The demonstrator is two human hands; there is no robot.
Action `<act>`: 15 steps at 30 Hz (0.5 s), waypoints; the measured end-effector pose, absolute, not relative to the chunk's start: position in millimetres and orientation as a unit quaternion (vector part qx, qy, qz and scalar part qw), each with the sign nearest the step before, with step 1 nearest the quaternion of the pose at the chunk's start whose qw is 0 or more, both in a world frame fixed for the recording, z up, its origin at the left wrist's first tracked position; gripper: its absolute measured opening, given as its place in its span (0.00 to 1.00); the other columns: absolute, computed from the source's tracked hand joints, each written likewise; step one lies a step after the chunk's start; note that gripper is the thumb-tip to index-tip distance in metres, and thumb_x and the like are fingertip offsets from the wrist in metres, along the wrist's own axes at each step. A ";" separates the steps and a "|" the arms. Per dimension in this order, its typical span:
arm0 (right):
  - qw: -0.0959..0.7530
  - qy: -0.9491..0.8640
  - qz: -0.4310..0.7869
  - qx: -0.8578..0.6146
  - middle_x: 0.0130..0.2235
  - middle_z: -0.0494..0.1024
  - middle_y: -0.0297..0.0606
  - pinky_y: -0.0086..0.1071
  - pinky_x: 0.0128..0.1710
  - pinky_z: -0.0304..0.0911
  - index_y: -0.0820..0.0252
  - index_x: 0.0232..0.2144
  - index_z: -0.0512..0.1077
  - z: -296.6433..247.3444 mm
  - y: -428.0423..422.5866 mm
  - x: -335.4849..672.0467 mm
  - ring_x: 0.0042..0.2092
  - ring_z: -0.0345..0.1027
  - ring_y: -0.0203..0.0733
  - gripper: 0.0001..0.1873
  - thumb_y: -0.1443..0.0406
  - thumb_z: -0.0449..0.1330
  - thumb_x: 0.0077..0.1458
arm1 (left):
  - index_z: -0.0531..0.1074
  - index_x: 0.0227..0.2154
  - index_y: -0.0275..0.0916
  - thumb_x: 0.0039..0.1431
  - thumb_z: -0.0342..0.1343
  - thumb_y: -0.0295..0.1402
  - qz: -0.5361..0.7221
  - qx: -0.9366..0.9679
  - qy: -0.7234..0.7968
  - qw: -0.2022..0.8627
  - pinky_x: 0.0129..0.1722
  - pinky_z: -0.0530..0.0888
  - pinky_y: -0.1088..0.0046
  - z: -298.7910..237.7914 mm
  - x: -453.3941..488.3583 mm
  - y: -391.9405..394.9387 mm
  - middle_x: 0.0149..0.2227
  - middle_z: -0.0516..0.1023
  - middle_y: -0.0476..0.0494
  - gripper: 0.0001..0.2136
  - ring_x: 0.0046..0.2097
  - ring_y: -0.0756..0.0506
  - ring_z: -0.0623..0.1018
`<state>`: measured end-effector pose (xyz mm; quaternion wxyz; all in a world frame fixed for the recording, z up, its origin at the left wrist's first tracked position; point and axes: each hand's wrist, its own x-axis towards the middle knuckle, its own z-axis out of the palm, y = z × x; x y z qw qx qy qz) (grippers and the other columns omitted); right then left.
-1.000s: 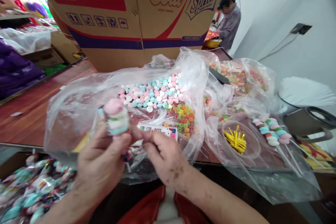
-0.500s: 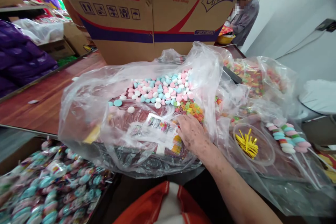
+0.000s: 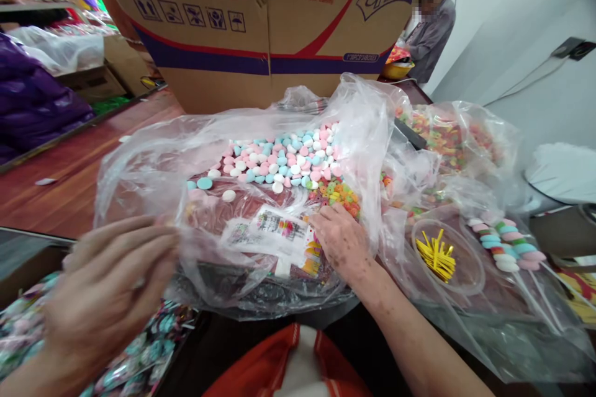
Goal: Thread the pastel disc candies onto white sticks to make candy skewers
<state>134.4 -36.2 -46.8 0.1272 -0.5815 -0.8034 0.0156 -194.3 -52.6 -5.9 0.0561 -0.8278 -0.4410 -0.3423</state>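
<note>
My right hand (image 3: 339, 239) lies on crumpled clear plastic sheeting (image 3: 153, 180), its fingers curled down onto the edge of a stack of small printed wrappers (image 3: 279, 232). My left hand (image 3: 107, 285) is at the lower left, smeared by motion, fingers stretched out and holding nothing, close to the sheet's near edge. On the sheet beyond the wrappers are a heap of pink, blue and white round candies (image 3: 279, 158) and a smaller heap of coloured ring candies (image 3: 342, 192).
A large printed cardboard box (image 3: 261, 25) stands behind the candies. To the right are a clear bowl of yellow twist ties (image 3: 437, 257), a finished candy skewer (image 3: 505, 242) and a bag of ring candies (image 3: 447, 136). Wrapped candies fill a box (image 3: 139, 353) at lower left. A person (image 3: 431, 25) works far back.
A second ago both hands held a stacked candy piece in wrapping. It is gone from view; my right hand moved to the printed wrappers, and my left hand left view, then came back empty.
</note>
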 end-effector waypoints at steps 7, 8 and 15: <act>0.281 -0.789 -0.001 -0.545 0.35 0.75 0.40 0.37 0.46 0.60 0.57 0.32 0.76 -40.9 -44.3 134.0 0.41 0.62 0.45 0.14 0.70 0.53 0.66 | 0.76 0.46 0.35 0.65 0.56 0.31 -0.273 -0.910 -0.313 -0.004 0.54 0.70 0.48 -15.5 -69.1 -12.1 0.48 0.81 0.35 0.10 0.55 0.32 0.74; 0.313 -0.782 0.028 -0.538 0.35 0.75 0.40 0.38 0.46 0.61 0.58 0.32 0.75 -39.6 -45.4 135.0 0.41 0.63 0.45 0.13 0.70 0.52 0.66 | 0.77 0.41 0.35 0.66 0.54 0.31 -0.260 -0.909 -0.324 -0.033 0.51 0.71 0.50 -15.9 -59.8 -8.1 0.42 0.82 0.36 0.08 0.50 0.34 0.76; 0.408 -0.648 0.317 -0.559 0.28 0.70 0.29 0.29 0.32 0.59 0.57 0.30 0.70 -32.6 -55.4 151.0 0.32 0.64 0.37 0.07 0.66 0.57 0.61 | 0.73 0.29 0.38 0.60 0.55 0.37 -0.164 -0.785 -0.407 -0.437 0.30 0.68 0.73 -2.2 -46.3 9.6 0.27 0.75 0.51 0.09 0.30 0.48 0.72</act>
